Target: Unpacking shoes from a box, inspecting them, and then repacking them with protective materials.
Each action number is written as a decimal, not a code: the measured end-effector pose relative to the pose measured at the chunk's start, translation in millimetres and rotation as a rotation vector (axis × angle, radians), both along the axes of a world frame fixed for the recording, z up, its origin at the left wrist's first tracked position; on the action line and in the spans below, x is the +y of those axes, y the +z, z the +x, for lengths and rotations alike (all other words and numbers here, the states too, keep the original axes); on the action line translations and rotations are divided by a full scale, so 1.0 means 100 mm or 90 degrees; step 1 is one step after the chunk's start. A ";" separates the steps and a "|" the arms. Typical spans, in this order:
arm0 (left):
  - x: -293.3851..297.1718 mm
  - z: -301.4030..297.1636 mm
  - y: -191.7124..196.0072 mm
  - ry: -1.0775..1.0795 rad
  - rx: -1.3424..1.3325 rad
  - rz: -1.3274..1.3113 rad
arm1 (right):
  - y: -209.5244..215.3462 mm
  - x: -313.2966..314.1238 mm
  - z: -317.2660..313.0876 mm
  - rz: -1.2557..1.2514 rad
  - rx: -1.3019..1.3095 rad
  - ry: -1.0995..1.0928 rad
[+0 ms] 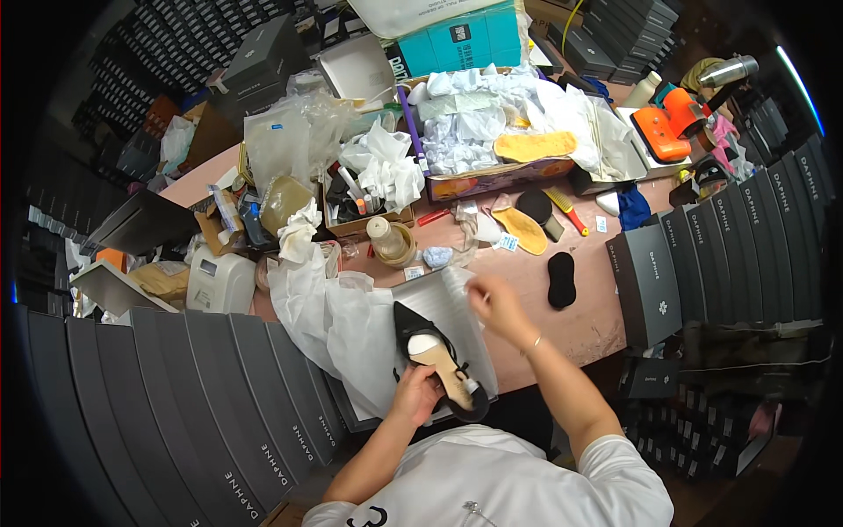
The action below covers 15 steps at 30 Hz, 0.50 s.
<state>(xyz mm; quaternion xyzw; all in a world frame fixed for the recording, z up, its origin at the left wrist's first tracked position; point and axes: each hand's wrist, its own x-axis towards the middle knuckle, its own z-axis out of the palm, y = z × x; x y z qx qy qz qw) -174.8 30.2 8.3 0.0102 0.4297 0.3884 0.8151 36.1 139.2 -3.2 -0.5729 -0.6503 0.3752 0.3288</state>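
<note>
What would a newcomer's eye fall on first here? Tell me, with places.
Probably the bright orange device at the upper right. Next come the rows of dark grey boxes along both sides of the picture, then the black shoe in the person's left hand, below centre.

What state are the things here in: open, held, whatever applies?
Black shoe: held, tilted
Left fingers: closed on the shoe
Right fingers: curled, contents unclear
Shoebox under the shoe: open
White tissue paper: wrinkled
Purple carton: open, filled with crumpled paper
Black pad: lying flat
Grey boxes at left: lined up
</note>
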 end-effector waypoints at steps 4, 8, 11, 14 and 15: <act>0.12 0.03 -0.14 -0.013 -0.028 0.011 | -0.53 1.01 0.52 0.250 -0.424 -0.065; 0.21 0.03 0.01 -0.066 -0.007 0.026 | -0.99 1.24 0.67 0.151 -0.504 0.019; 0.23 -0.02 -0.01 -0.010 -0.086 -0.015 | -0.40 0.89 0.50 0.125 -0.302 -0.040; 0.25 -0.03 -0.06 0.033 -0.101 0.014 | 0.41 0.06 0.03 -0.020 -0.048 0.057; 0.26 0.00 -0.03 0.030 -0.111 0.009 | 0.52 -0.22 -0.12 -0.018 -0.061 0.107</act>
